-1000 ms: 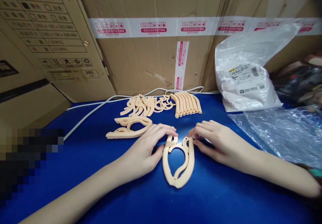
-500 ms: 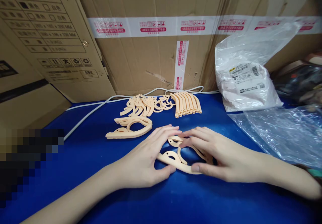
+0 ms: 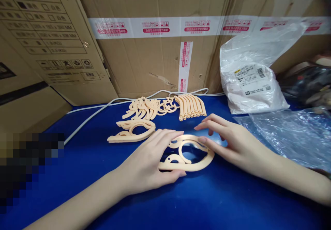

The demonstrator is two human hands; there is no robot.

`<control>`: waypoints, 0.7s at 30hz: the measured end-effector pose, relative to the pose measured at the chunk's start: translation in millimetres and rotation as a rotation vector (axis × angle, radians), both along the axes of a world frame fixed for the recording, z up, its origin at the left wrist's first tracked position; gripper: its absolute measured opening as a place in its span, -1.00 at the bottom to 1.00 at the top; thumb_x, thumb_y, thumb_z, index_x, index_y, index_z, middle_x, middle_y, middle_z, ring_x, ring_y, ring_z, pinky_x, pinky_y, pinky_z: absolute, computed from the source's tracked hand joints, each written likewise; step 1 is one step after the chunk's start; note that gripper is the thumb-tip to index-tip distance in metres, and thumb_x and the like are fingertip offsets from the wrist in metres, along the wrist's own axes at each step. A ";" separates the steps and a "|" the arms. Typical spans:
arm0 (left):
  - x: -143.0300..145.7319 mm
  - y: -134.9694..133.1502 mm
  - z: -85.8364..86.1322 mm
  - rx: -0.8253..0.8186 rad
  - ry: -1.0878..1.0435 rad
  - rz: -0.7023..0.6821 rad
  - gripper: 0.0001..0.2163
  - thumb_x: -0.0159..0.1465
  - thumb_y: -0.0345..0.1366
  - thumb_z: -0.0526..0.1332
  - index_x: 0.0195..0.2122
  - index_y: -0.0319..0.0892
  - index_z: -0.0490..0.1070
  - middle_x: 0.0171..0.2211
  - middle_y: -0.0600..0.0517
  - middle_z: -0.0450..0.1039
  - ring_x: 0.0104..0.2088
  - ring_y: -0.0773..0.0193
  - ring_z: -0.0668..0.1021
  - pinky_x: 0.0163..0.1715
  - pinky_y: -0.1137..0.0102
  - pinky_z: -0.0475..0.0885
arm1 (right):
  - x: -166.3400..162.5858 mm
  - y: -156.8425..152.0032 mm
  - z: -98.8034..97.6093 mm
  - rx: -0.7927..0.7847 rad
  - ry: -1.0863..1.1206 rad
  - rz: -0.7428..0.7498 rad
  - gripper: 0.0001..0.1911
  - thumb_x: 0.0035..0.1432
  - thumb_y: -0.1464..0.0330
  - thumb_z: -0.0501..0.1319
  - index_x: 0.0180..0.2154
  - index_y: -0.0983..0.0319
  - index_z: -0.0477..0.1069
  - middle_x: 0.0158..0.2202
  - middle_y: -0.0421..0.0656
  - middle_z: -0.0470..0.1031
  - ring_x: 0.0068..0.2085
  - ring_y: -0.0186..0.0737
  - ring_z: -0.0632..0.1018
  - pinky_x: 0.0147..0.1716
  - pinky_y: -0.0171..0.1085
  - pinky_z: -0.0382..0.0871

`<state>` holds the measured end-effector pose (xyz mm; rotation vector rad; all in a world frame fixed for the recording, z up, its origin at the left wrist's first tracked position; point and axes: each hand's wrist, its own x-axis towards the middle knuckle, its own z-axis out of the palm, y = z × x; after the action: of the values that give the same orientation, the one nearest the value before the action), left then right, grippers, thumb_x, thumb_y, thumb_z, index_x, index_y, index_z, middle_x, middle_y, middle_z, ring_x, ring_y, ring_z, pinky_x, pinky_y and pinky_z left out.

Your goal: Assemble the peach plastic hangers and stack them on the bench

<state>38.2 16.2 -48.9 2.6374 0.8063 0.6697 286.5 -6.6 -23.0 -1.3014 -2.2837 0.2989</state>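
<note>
"Turned crosswise since a second ago, when its joined tip pointed at the worker, a folded cream hanger (image 3: 193,167) aims that tip to the worker's right," says one onlooker. "It sits between both hands, on or just above a blue tabletop (image 3: 193,202); which, I cannot tell."

"Is the left hand (image 3: 147,162) gripping it?" asks the other.

"Yes, at the end opposite the tip: thumb along the near edge, fingers over the far edge, narrowed around it. The right hand (image 3: 234,140), wrapped about the tip half a second earlier, stands looser, fingers parted in the air, thumb beside the far edge. Whether that thumb touches, I cannot tell."

"What lies beyond?"

"Just past the left hand, at least one more folded hanger (image 3: 131,139) rests flat. Farther back, a heap of loose curved pieces (image 3: 144,108) lies beside a neat row of bent arms (image 3: 191,107)."

"And behind those?"

"White cable (image 3: 162,91) winds along the foot of a cardboard box (image 3: 144,61) banded with red-printed tape (image 3: 177,29). At the worker's right stands a labelled white bag (image 3: 252,95), with clear plastic sheeting (image 3: 281,133) spread nearer the arm."
</note>
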 end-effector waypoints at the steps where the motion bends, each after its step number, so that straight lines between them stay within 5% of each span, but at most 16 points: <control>1: -0.3 0.0 1.0 0.049 -0.028 0.005 -0.37 0.16 -0.17 0.33 0.19 -0.15 0.11 0.11 -0.07 0.31 0.12 0.15 0.37 0.14 0.24 0.29 | 1.0 1.9 0.5 -0.066 0.010 -0.035 -0.70 0.29 0.15 0.08 -0.13 0.20 0.42 -0.21 -0.11 0.44 -0.31 -0.23 0.46 -0.32 -0.25 0.31; 6: -2.2 0.0 4.2 0.216 -0.056 0.048 -0.45 0.21 -0.22 0.31 0.17 -0.23 0.15 0.13 -0.12 0.28 0.15 0.17 0.34 0.17 0.29 0.24 | -0.1 5.9 2.6 -0.531 0.338 0.045 -0.61 0.24 0.05 0.11 -0.29 0.25 0.44 -0.42 -0.20 0.39 -0.39 -0.28 0.36 -0.48 -0.33 0.17; 9: -2.2 0.2 3.8 0.255 -0.033 0.051 -0.42 0.22 -0.20 0.30 0.20 -0.24 0.13 0.14 -0.14 0.27 0.15 0.15 0.34 0.16 0.28 0.26 | -2.5 5.7 2.4 -0.683 0.521 0.053 -0.63 0.19 0.07 0.18 -0.27 0.27 0.43 -0.45 -0.23 0.32 -0.45 -0.36 0.26 -0.53 -0.35 0.07; 21: -1.5 -1.3 5.1 0.161 0.010 0.074 -0.37 0.20 -0.16 0.31 0.22 -0.14 0.06 0.14 -0.11 0.25 0.14 0.09 0.32 0.15 0.18 0.26 | -3.9 6.2 -1.2 -0.714 0.578 0.074 -0.69 0.18 0.13 0.21 -0.33 0.28 0.41 -0.47 -0.27 0.20 -0.46 -0.38 0.15 -0.51 -0.34 0.02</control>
<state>36.6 14.9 -43.8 2.7680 0.8913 0.7712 282.6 -0.4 -24.3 -1.2071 -1.7655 1.4127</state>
